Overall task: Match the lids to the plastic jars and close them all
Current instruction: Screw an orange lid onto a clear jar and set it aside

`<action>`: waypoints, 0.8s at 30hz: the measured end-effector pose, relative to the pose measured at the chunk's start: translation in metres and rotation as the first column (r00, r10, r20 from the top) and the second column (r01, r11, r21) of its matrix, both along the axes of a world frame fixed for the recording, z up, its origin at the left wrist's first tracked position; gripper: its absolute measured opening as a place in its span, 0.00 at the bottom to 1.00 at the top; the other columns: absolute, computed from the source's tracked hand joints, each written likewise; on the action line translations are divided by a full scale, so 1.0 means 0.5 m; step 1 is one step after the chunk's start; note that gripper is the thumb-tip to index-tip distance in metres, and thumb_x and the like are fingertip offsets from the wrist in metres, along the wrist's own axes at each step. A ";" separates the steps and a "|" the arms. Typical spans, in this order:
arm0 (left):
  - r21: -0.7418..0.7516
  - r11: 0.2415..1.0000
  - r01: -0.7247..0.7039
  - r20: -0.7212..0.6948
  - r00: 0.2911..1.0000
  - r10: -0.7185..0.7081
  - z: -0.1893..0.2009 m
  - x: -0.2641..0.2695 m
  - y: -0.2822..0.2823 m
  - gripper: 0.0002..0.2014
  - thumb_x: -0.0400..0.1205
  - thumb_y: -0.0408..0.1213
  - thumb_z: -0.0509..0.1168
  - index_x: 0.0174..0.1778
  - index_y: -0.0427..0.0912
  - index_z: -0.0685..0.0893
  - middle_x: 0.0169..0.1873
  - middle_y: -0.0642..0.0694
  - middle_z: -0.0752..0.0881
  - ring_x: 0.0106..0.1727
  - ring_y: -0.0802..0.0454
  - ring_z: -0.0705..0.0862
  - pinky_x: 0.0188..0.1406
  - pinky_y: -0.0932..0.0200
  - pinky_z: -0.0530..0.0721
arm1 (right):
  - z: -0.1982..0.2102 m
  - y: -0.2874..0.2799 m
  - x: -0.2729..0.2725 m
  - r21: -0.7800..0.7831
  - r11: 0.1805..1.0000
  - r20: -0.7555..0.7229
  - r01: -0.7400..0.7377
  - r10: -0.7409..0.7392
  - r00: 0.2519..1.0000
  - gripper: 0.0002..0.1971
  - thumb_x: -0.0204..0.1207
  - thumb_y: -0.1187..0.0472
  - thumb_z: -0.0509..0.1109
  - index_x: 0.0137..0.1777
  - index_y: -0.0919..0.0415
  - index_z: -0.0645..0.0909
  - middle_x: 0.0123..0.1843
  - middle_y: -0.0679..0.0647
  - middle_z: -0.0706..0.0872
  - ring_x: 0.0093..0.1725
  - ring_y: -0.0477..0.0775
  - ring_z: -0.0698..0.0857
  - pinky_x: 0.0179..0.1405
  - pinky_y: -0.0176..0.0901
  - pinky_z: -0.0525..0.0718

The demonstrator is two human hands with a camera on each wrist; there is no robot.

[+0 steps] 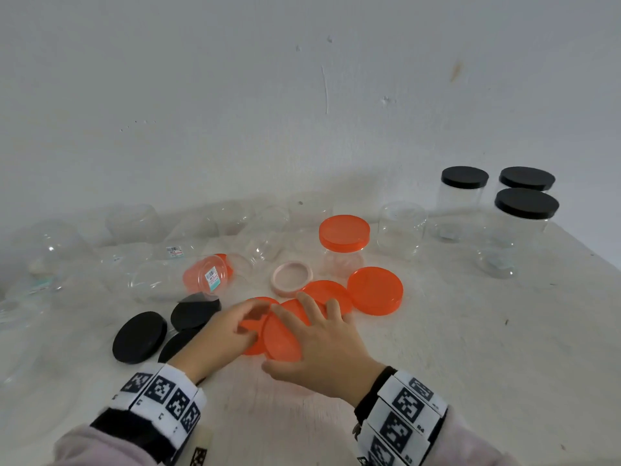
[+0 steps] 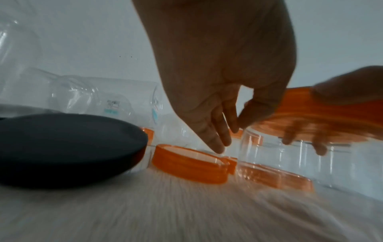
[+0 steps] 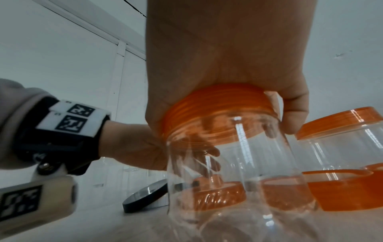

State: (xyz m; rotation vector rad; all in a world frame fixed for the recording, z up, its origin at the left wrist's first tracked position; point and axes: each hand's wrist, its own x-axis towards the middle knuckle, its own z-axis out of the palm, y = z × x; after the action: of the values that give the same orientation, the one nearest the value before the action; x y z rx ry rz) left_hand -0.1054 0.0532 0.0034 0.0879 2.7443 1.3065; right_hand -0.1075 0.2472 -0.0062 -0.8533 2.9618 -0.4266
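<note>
The left hand (image 1: 223, 334) steadies the clear jar (image 3: 238, 172), fingers straight against its wall. The right hand (image 1: 322, 351) has its grip clenched round the orange lid (image 3: 217, 108) seated on the jar mouth. Keep the lid level and turn until the thread, probably engaged, stops. Loose black lids (image 1: 139, 338) and orange lids (image 1: 374, 290) lie on the white worktop (image 1: 470, 331) against a pale wall (image 1: 302, 95)

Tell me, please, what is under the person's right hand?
An orange lid sits on the mouth of a clear jar, and the right hand grips its rim. The palm covers the lid's top; whether it is fully screwed down cannot be seen.
</note>
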 end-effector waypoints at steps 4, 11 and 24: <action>-0.176 0.981 -0.080 -0.089 0.994 0.065 -0.006 -0.048 -0.019 0.21 0.81 0.29 0.65 0.67 0.54 0.78 0.64 0.56 0.80 0.67 0.60 0.77 0.69 0.56 0.75 | 0.001 0.002 -0.001 -0.001 1.000 0.017 -0.013 0.013 1.000 0.42 0.69 0.24 0.55 0.82 0.34 0.47 0.85 0.50 0.49 0.71 0.65 0.60 0.64 0.62 0.63; -0.431 0.902 -0.025 0.006 1.000 0.031 -0.048 -0.079 0.003 0.26 0.82 0.43 0.64 0.76 0.49 0.68 0.78 0.47 0.63 0.79 0.48 0.62 0.78 0.51 0.62 | 0.005 0.012 0.001 -0.045 0.999 0.033 -0.024 0.026 0.999 0.42 0.70 0.25 0.57 0.81 0.33 0.47 0.85 0.49 0.49 0.72 0.65 0.60 0.67 0.64 0.63; -0.511 0.860 0.005 0.048 0.999 0.022 -0.081 -0.076 0.008 0.34 0.81 0.51 0.64 0.80 0.51 0.57 0.81 0.49 0.55 0.82 0.48 0.55 0.79 0.51 0.57 | 0.017 0.038 -0.002 -0.184 0.982 0.096 -0.035 0.053 0.994 0.42 0.67 0.28 0.67 0.79 0.33 0.56 0.83 0.42 0.54 0.72 0.61 0.62 0.72 0.59 0.63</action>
State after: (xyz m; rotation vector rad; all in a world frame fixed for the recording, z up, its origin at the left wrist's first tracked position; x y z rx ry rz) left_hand -0.1435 0.0572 -0.0371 -0.0019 2.9388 0.5273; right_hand -0.1084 0.2663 0.0024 -0.8823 2.8388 -0.7249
